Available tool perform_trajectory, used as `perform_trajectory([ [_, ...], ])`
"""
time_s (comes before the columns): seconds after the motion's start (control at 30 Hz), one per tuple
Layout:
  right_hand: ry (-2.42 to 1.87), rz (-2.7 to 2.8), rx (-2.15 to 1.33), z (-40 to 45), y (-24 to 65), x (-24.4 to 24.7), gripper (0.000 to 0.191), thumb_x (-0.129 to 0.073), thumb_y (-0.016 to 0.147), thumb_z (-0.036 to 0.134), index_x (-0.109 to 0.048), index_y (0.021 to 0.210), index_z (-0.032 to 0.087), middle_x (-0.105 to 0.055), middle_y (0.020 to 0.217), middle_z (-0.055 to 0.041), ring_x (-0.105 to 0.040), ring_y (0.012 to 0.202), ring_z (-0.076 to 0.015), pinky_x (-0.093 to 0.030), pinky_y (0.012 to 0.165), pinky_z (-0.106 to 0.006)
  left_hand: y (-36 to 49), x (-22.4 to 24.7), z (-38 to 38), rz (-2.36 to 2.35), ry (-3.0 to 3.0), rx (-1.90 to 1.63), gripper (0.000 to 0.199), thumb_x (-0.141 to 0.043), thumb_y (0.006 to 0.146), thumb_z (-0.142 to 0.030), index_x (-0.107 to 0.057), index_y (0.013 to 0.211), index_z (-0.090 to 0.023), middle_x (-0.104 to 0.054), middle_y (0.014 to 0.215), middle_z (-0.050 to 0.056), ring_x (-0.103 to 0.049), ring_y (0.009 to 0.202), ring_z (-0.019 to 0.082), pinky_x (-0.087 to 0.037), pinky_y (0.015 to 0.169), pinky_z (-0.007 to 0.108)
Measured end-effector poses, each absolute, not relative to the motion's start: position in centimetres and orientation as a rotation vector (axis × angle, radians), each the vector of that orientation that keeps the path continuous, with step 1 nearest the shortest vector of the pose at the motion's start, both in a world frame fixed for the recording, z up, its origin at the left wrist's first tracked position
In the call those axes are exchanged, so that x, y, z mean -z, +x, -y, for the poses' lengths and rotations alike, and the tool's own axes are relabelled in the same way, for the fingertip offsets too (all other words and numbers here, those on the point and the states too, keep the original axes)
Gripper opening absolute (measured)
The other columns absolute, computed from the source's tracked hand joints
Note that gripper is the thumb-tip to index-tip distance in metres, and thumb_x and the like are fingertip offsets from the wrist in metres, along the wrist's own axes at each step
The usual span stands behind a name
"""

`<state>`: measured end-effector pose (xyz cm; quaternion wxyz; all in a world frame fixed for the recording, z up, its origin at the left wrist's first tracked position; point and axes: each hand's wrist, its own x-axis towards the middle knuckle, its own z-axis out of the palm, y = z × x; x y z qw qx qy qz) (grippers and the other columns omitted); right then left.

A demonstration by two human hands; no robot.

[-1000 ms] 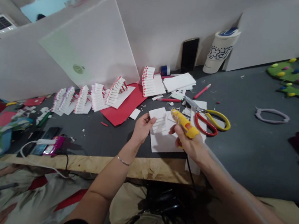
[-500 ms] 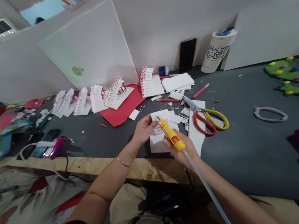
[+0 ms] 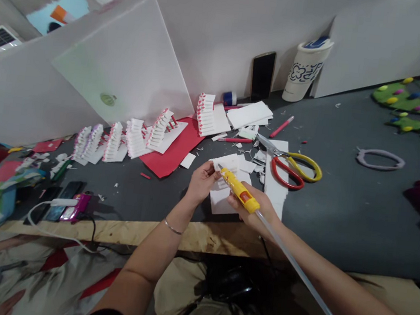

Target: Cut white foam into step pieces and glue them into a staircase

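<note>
My right hand point(image 3: 252, 206) is closed around a yellow glue gun point(image 3: 239, 189), from whose back end a long clear glue stick point(image 3: 306, 279) runs. The nozzle points at a piece of white paper point(image 3: 226, 162) with small raised strips. My left hand point(image 3: 202, 181) pinches that paper at its left edge, thumb and fingers together. Beneath both lies a white sheet point(image 3: 220, 202) on the dark table. To the right of my hands rest scissors point(image 3: 288, 164) with one red and one yellow handle, partly over white paper strips point(image 3: 277, 200).
White pieces with red-tipped rolls point(image 3: 136, 139) stand in a row at the left, some by a red sheet point(image 3: 172, 156). A phone point(image 3: 262, 76) and a cup point(image 3: 306, 70) stand at the back wall. A power bank point(image 3: 76, 208) with cables lies by the left front edge.
The glue gun's nozzle has shifted very slightly to the left and up over the paper. Both hands otherwise keep nearly the same place and hold.
</note>
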<state>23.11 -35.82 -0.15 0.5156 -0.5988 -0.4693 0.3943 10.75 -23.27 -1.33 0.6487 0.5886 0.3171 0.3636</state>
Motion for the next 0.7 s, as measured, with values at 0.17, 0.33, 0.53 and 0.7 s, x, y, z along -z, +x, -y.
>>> perform_trajectory([
  [0.17,-1.392,1.121,-0.904,35.4,23.0,1.8,0.036,-0.074,0.069,0.053,-0.050,0.068,0.026,-0.049,0.060,-0.0001,-0.045,0.054,-0.0164,-0.035,0.049,-0.031,10.7,1.6,23.2,-0.732,1.351,-0.808,0.043,-0.085,0.064,-0.048,-0.068,0.089,-0.017,-0.073,0.092,0.007,-0.066,0.091,0.020,-0.049,0.084,0.031],
  [0.33,-1.398,1.141,-0.895,35.2,23.0,2.3,0.038,-0.072,0.071,0.055,-0.048,0.068,0.026,-0.048,0.061,-0.0005,-0.044,0.054,-0.0167,-0.035,0.050,-0.032,10.7,1.5,23.2,-0.736,1.350,-0.807,0.047,-0.086,0.063,-0.050,-0.068,0.092,-0.017,-0.073,0.095,0.008,-0.066,0.094,0.021,-0.049,0.085,0.032],
  [0.53,-1.451,1.209,-0.901,35.7,23.2,0.4,0.036,-0.066,0.078,0.055,-0.047,0.070,0.025,-0.049,0.060,0.0007,-0.045,0.053,-0.0152,-0.036,0.050,-0.031,10.7,1.7,23.1,-0.692,1.346,-0.812,0.048,-0.085,0.065,-0.050,-0.070,0.095,-0.017,-0.074,0.101,0.009,-0.067,0.098,0.022,-0.050,0.088,0.033],
  [0.7,-1.475,1.218,-0.873,35.6,23.1,0.1,0.042,-0.061,0.078,0.062,-0.043,0.069,0.025,-0.047,0.058,0.0008,-0.045,0.051,-0.0156,-0.035,0.048,-0.030,10.6,2.0,22.8,-0.670,1.357,-0.828,0.046,-0.085,0.066,-0.050,-0.071,0.095,-0.017,-0.075,0.099,0.008,-0.068,0.094,0.021,-0.052,0.085,0.032],
])
